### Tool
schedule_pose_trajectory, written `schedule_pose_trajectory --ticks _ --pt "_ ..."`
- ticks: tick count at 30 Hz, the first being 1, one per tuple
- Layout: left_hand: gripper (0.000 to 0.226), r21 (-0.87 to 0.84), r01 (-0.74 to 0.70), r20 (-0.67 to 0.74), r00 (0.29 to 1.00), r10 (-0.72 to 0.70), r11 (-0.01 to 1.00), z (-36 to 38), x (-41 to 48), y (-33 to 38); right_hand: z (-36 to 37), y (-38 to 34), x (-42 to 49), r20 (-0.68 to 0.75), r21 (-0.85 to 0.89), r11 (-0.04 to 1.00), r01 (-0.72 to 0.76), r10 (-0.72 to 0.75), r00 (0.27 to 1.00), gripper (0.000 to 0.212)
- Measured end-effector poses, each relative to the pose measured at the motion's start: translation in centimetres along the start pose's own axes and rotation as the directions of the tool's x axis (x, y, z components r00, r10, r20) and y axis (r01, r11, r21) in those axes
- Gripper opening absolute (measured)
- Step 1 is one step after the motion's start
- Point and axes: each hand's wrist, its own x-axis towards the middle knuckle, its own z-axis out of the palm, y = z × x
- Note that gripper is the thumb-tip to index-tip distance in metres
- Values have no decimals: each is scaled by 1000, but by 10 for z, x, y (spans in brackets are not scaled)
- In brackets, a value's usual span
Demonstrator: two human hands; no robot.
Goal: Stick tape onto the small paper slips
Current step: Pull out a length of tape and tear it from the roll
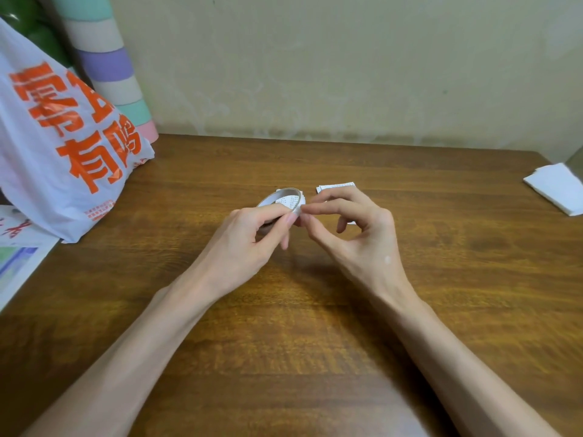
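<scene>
A thin white tape roll (288, 194) is held just above the wooden table (315, 326) near its middle. My left hand (252, 238) grips the roll's near rim between thumb and fingers. My right hand (353, 231) pinches at the roll's right edge with thumb and forefinger, its other fingers curled. Small printed paper slips (336, 186) lie on the table just behind my right hand, and another slip (285, 201) shows through the roll's hole. Whether a tape end is lifted is too small to tell.
A white plastic bag (60, 146) with orange lettering stands at the left, a pastel striped cylinder (110, 64) behind it. Printed sheets (15, 257) lie at the left edge. A folded white paper (558, 190) sits at the far right. The wall runs along the table's back.
</scene>
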Motion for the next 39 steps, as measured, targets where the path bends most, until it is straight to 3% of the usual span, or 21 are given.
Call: schedule_pose_trajectory --ticks 4,7,9,12,16,22,25,31,34,36,39 --pt "30 24 -17 -36 999 18 1000 2 0 2 -2 -5 1 16 77 994 -80 79 997 9" --pt "21 88 -38 -65 997 44 995 4 -2 4 -3 -10 1 -10 125 987 -104 106 994 31" --pt "22 113 -44 -68 996 52 993 5 -1 2 -4 -9 1 9 49 997 -55 55 998 37" --pt "27 119 -41 -69 996 49 992 5 -1 -1 -2 -7 -2 49 -110 993 42 -37 998 29" --pt "28 132 -45 -56 997 53 990 3 -1 0 -3 -9 -3 52 -146 982 116 -109 993 15" --pt "31 213 -90 -25 995 97 973 2 -2 -2 -7 -7 1 163 -92 996 17 -2 987 4" --pt "29 212 -62 -39 997 72 975 3 -3 0 -2 -6 0 211 -95 995 42 -22 977 5" --pt "31 -166 -62 -9 998 62 984 -6 1 10 3 -17 -2 123 -16 986 164 -161 979 9" --pt "34 -247 -33 -31 999 26 968 -7 3 3 3 -21 -3 -17 154 984 94 -93 996 4" --pt "34 -321 -7 -17 1000 2 947 -6 3 2 3 -20 -2 -46 171 984 54 -46 998 1" --pt "32 -380 31 96 995 6 924 -4 0 6 2 -17 -1 -52 235 970 -55 69 996 7"
